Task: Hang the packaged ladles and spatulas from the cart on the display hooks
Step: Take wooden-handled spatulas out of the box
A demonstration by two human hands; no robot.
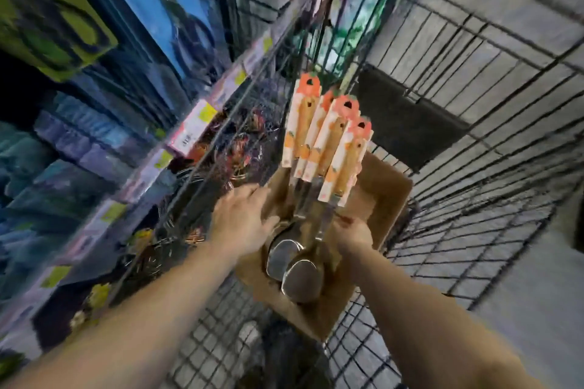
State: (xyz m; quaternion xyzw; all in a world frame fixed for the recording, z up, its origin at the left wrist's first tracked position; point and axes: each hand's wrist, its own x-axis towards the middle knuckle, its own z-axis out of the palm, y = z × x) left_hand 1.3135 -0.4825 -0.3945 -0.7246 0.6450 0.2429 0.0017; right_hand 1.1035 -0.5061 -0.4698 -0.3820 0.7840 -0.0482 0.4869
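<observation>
Early stage, by the look of it. A bunch of packaged ladles [319, 186] stands handle-up in a cardboard box [384, 196] that sits inside the wire cart [467, 186], metal bowls down at the near end of the box, orange-and-white card sleeves fanned out at the top. None of this bunch is on a hook yet, so I judge the hanging is all still to do for these pieces.

Left hand [241, 221] lies against the left side of the box next to the ladle stems, fingers fairly straight, not wrapped on anything I can see. Right hand [352, 232] is at the stems on the other side; fingers are behind the metal and blurred, so cannot tell whether it grips them or just touches.

Display shelves [177, 123] on the left carry yellow price tags and dark wire goods, all smeared by motion blur. Display hooks not identifiable. Cannot tell ladles from spatulas within the bunch beyond two round bowls; exact count unclear. Box interior mostly hidden behind the utensils and hands.
</observation>
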